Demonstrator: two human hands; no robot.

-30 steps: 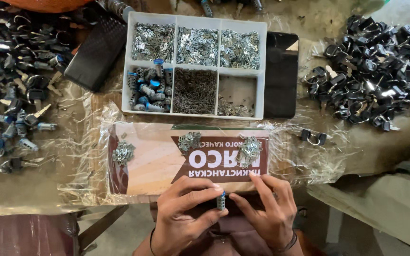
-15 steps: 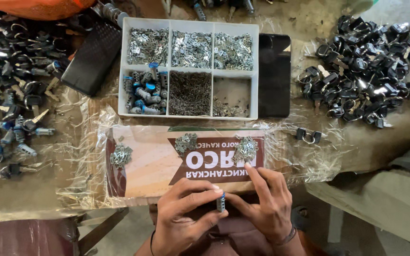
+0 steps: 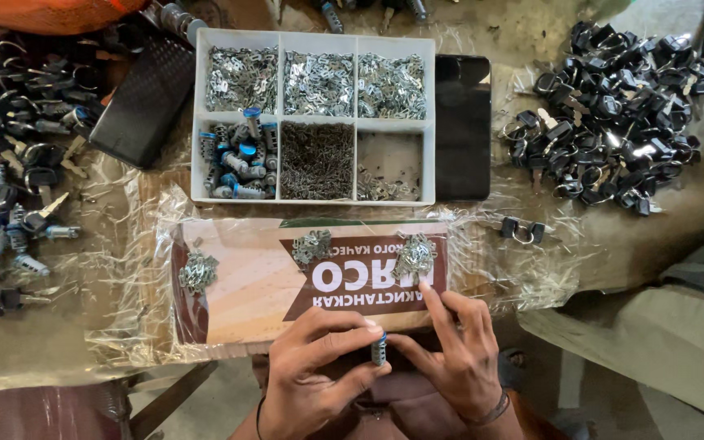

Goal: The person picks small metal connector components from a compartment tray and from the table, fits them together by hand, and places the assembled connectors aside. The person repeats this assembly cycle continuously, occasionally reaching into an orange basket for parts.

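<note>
We see the left hand (image 3: 315,379) gripping a small metal lock cylinder (image 3: 379,349) with a blue end between thumb and fingers, upright and close to the body. The right hand (image 3: 458,358) touches the cylinder with its thumb from the other side, while its forefinger stretches forward to a small heap of flat metal plates (image 3: 415,257) lying just ahead of it. A second heap of plates (image 3: 312,245) lies ahead of the left hand, and a third heap (image 3: 197,272) sits farther out to the left.

All three heaps rest on a printed cardboard sheet (image 3: 246,293) directly in front of both hands, under crinkled clear plastic film (image 3: 132,277). Beyond the sheet we find a white six-compartment tray (image 3: 314,118): its far row holds more plates, and its near row holds blue-tipped cylinders (image 3: 236,163), fine dark springs (image 3: 316,160) and a few loose bits. A dark phone (image 3: 462,126) lies touching the tray on the right, and a black case (image 3: 142,102) on the left. A pile of black-headed keys (image 3: 613,114) lies well out to the right, and a mixed pile of keys and cylinders (image 3: 14,147) well out to the left.
</note>
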